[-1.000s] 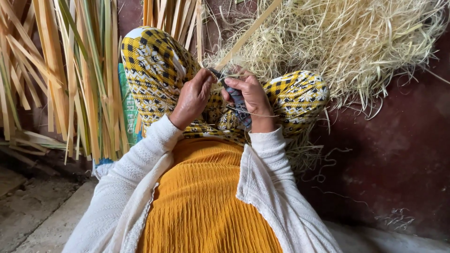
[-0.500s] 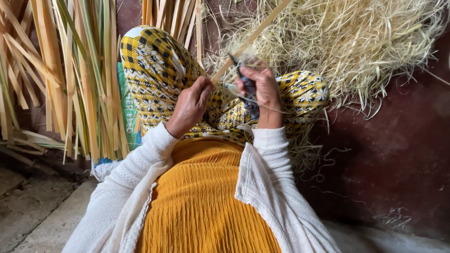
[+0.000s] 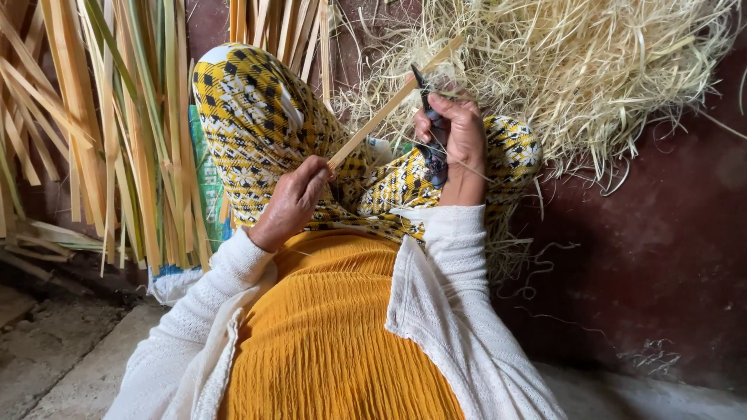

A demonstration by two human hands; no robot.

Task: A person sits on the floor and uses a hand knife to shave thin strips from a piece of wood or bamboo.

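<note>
Left hand (image 3: 292, 204) fingers pinched on the near end of a long pale cane strip (image 3: 393, 101); strip runs up and away from those fingers, diagonally toward the straw pile. Right hand (image 3: 459, 144) fingers wrapped tight round a dark-handled knife (image 3: 432, 136), blade tip poking out above the knuckles and meeting the strip well beyond the left fingers. Change since a second ago: both hands were bunched together low over the lap, knife right next to the left fingers. Now I see the right hand up and out along the strip, left hand roughly where it was, so the gap between the two sets of fingers has opened a lot. I read that as a shaving stroke running up the strip's length, away from the body; judgement only, no cut visible. Thin pale fibres trail off the right fingers and wrist. Behind the right fingers: big heap of shavings (image 3: 576, 70) against the dark red wall (image 3: 661, 257). Left of the left fingers: leaning bundle of uncut strips (image 3: 117, 124). Both hands sit over knees in yellow patterned cloth (image 3: 257, 117).
</note>
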